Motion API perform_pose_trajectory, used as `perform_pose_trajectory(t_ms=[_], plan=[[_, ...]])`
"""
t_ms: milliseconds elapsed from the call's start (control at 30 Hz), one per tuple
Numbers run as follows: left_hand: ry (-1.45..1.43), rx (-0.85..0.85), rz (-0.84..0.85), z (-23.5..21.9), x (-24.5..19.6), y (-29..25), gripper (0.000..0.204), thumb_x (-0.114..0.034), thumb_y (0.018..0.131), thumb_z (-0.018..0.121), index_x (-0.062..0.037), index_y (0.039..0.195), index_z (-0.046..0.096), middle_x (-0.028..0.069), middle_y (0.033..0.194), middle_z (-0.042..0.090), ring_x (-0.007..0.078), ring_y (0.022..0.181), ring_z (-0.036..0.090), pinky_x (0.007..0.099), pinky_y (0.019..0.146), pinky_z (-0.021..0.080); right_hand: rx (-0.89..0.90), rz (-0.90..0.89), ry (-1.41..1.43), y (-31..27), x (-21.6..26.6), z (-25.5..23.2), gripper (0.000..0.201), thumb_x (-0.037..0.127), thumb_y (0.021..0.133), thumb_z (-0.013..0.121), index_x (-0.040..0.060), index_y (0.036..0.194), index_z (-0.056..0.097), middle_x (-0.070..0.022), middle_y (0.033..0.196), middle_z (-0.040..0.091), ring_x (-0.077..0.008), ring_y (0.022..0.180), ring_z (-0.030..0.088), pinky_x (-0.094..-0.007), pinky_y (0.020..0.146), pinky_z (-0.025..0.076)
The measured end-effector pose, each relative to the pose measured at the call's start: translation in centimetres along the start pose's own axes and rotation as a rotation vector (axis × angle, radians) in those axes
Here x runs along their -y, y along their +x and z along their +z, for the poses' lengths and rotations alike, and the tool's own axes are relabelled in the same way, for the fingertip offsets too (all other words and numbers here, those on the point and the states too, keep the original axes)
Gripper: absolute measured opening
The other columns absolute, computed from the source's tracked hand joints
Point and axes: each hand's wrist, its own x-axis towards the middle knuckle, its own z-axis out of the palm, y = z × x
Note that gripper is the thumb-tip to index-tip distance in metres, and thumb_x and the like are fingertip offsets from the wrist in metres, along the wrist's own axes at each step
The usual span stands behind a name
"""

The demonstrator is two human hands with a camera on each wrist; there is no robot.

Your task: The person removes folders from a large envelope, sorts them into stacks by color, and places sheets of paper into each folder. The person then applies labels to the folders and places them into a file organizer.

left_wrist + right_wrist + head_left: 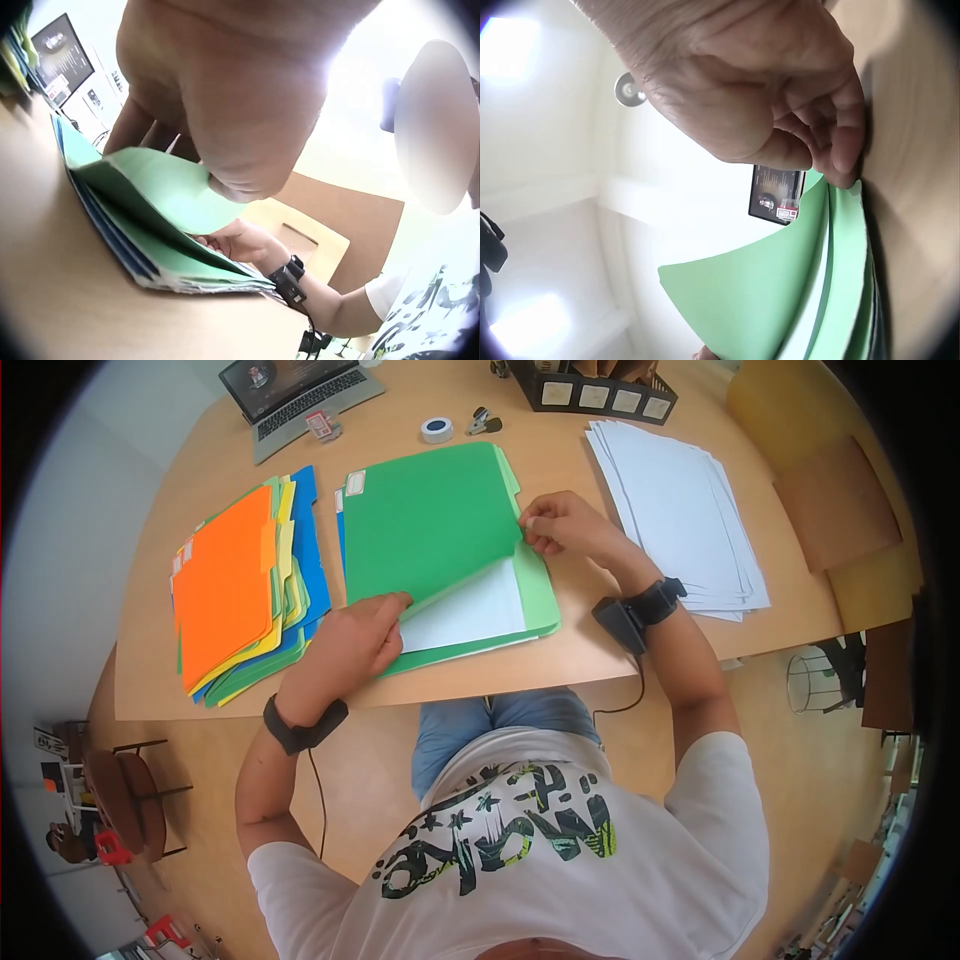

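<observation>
A green file folder (430,510) lies on a stack of folders at the table's middle, its front cover raised along the near edge. White paper (470,610) shows beneath the cover, over a light green flap (540,600). At the near left corner, my left hand (350,645) pinches the cover; its thumb (244,184) lies against the green sheet in the left wrist view, the other fingers partly hidden. My right hand (575,530) pinches the folder's right edge with thumb and fingertips (844,176). In the right wrist view, the green cover (742,292) bows away from the layers below.
To the left lies a pile of coloured folders with an orange one (225,570) on top. White sheets (680,520) are stacked at right. Farther back are a laptop (305,405), a tape roll (436,430), a staple remover (484,423) and a black organizer (600,398).
</observation>
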Motion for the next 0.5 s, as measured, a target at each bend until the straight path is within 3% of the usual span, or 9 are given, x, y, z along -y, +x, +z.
perform_pose_trajectory(t_ms=[133,200,233,300,400,500], plan=[[-0.017,-0.139,0.003,0.9,-0.1,-0.8,0.026,-0.003,0.085,0.052,-0.001,0.111,0.054,0.0187,0.078,0.059,0.0364,0.066,0.058,0.041,0.057,0.045,-0.03,-0.037,-0.093,0.7,-0.7,0.4,0.022,0.018,0.089,0.057,-0.003,0.096,0.062,-0.0062,0.077,0.063,-0.0117,0.065,0.059,-0.0233,0.06,0.048],[-0.098,-0.221,-0.14,1.2,-0.3,-1.2,0.025,-0.003,0.087,0.051,-0.0006,0.111,0.053,0.0187,0.075,0.057,0.0359,0.065,0.057,0.0402,0.055,0.044,-0.077,-0.079,-0.156,0.8,-0.9,0.6,0.023,0.018,0.087,0.059,-0.0041,0.096,0.062,-0.0062,0.073,0.062,-0.0112,0.064,0.058,-0.0233,0.059,0.047],[-0.139,-0.261,-0.212,1.2,-0.4,-1.4,0.024,-0.003,0.087,0.05,-0.0004,0.111,0.053,0.0187,0.073,0.056,0.0357,0.064,0.057,0.0397,0.055,0.043,-0.079,-0.083,-0.204,0.8,-0.9,0.6,0.025,0.021,0.086,0.06,-0.0037,0.092,0.064,-0.0084,0.074,0.063,-0.0146,0.065,0.06,-0.0266,0.061,0.048],[-0.152,-0.307,-0.189,1.1,-0.4,-1.5,0.024,-0.003,0.089,0.049,0.0001,0.112,0.052,0.0188,0.072,0.055,0.035,0.062,0.056,0.039,0.053,0.042,-0.08,-0.09,-0.299,1.0,-1.0,0.6,0.031,0.028,0.084,0.061,-0.0027,0.084,0.066,-0.013,0.076,0.066,-0.0213,0.066,0.063,-0.0333,0.064,0.051],[-0.153,-0.315,-0.159,1.1,-0.7,-1.8,0.03,-0.002,0.087,0.05,-0.0004,0.117,0.05,0.02,0.074,0.056,0.0349,0.06,0.057,0.0388,0.053,0.044,-0.187,-0.1,-0.613,0.1,0.8,1.8,0.041,0.039,0.081,0.064,-0.0016,0.084,0.067,-0.0155,0.079,0.067,-0.0279,0.071,0.065,-0.0372,0.068,0.05],[-0.142,-0.322,-0.093,1.4,-0.9,-2.0,0.033,-0.002,0.086,0.052,0.0,0.119,0.049,0.0209,0.075,0.056,0.0353,0.06,0.057,0.0388,0.053,0.045,-0.152,-0.074,-0.733,-0.8,2.3,3.1,0.047,0.045,0.077,0.066,-0.0005,0.086,0.069,-0.0157,0.08,0.068,-0.031,0.077,0.065,-0.0387,0.068,0.05]])
